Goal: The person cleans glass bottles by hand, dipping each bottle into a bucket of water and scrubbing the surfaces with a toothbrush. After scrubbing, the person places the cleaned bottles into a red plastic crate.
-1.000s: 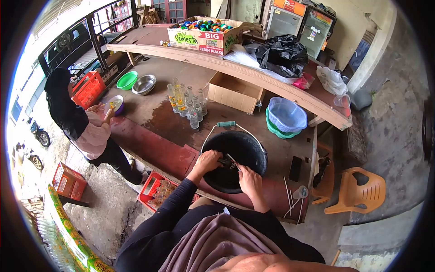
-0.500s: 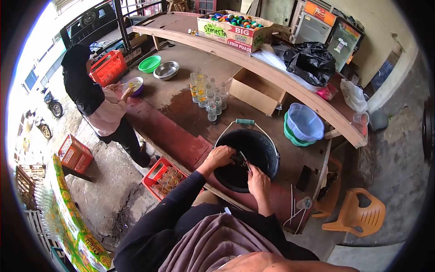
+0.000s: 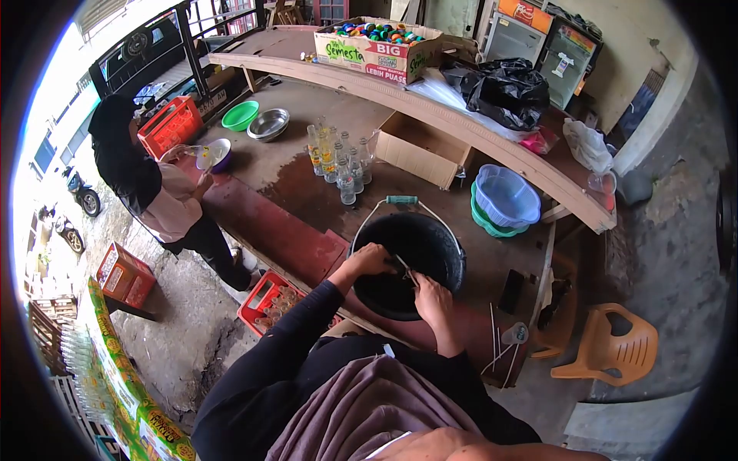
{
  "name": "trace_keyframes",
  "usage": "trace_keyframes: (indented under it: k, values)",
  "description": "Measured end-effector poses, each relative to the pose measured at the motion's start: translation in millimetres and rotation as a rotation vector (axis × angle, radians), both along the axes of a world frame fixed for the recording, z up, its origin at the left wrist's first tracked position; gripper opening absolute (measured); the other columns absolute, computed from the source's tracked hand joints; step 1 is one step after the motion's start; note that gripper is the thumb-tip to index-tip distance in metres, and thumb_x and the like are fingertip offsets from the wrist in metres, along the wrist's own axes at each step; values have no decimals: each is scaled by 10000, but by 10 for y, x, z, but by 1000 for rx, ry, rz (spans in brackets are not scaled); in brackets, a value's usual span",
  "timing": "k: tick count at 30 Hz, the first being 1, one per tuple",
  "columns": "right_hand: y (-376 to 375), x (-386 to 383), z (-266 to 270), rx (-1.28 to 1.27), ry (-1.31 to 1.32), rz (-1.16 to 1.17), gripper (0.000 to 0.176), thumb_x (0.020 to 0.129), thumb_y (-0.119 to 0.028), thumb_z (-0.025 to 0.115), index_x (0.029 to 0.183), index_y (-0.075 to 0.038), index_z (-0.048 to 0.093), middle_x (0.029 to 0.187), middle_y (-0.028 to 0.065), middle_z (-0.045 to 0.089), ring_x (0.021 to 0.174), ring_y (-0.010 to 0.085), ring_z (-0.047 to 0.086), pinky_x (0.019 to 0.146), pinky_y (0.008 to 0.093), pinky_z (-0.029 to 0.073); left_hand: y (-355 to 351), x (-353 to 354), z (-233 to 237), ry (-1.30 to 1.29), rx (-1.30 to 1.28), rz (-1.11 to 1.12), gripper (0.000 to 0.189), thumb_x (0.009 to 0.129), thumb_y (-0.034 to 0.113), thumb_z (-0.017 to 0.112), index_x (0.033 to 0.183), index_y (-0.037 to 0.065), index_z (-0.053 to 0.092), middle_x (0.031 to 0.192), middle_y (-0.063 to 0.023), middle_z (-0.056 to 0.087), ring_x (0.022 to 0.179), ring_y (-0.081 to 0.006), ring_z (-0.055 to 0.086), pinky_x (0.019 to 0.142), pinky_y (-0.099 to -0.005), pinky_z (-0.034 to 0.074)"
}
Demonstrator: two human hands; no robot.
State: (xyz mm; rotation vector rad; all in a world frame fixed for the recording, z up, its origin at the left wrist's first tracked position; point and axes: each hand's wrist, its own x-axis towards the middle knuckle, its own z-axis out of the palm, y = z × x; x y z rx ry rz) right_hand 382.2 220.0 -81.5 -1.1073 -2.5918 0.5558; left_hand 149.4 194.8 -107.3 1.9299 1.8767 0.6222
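Note:
The black bucket (image 3: 455, 265) stands on the table in front of me, its wire handle with a green grip (image 3: 401, 200) lying toward the far side. Over its near left part my left hand (image 3: 370, 260) is closed, fingers curled down on something dark that I cannot make out. My right hand (image 3: 433, 300), at the near rim, pinches a thin, pale stick-like tool (image 3: 403, 266), whose tip points toward the left hand's fingers. The bucket's inside is dark and its contents are hard to see.
Glass bottles (image 3: 338, 157) stand beyond the bucket, beside an open cardboard box (image 3: 419, 161). Blue and green basins (image 3: 507, 196) sit right. A red crate (image 3: 265, 296) with glassware is at lower left. Another person (image 3: 157, 184) handles a purple bowl (image 3: 218, 154).
The view has shifted slightly. Both my hands stay over the bucket, the tool's angle slightly changed. The other person now holds something clear above the bowl.

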Motion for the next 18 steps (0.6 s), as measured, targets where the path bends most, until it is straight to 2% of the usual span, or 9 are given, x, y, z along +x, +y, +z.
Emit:
trace_keyframes:
  k: [2,3,5,6,10,11,13,18]
  values:
    - [58,0,-15,-4,-38,14,325,907,-121,567,1229,-95,595,1041,166,675,872,382,674,775,473,541,59,44,59,-133,-357,13,374,806,385,736,946,39,741,783,-162,705,784,-344,697,720,-413,546]
    - [84,16,-28,-3,-36,13,325,907,-121,567,1229,-95,595,1041,166,675,872,382,674,775,473,541,72,69,-23,-131,-356,12,374,806,385,736,946,39,741,783,-162,705,784,-344,697,720,-413,546]
    - [169,14,-33,33,53,-28,315,910,-112,558,1221,-91,600,1061,168,670,891,379,673,781,469,539,90,107,-272,-123,-63,98,381,771,403,756,879,39,747,791,-203,689,805,-376,682,739,-451,543]
    - [184,9,12,22,68,-63,304,912,-113,557,1211,-101,610,1063,164,662,895,377,670,780,473,535,39,138,-236,-94,27,107,338,779,374,753,850,44,749,787,-207,687,789,-379,682,724,-458,544]
    - [219,16,74,48,46,-105,298,920,-129,556,1212,-117,616,1026,153,653,879,381,664,772,486,527,-150,144,-125,-164,106,243,312,780,345,756,856,42,749,778,-218,681,785,-393,677,706,-468,542]
    - [206,35,78,35,-19,-77,305,925,-142,554,1223,-112,611,1039,159,656,892,387,663,776,484,528,-198,115,-92,-158,114,208,302,823,291,718,885,-5,727,816,-224,678,789,-387,672,708,-439,532]
    - [169,13,88,2,-39,-54,318,926,-148,554,1237,-103,605,1050,168,658,904,390,663,780,481,531,-299,179,34,-199,98,255,297,841,271,698,911,-17,718,831,-237,675,801,-404,666,717,-450,531]
    - [245,-105,47,47,-139,-93,326,949,-151,528,1263,-95,596,1083,175,661,929,386,662,793,473,532,-341,291,-66,-172,148,348,277,868,238,658,918,-32,697,823,-255,666,815,-424,656,736,-475,522]
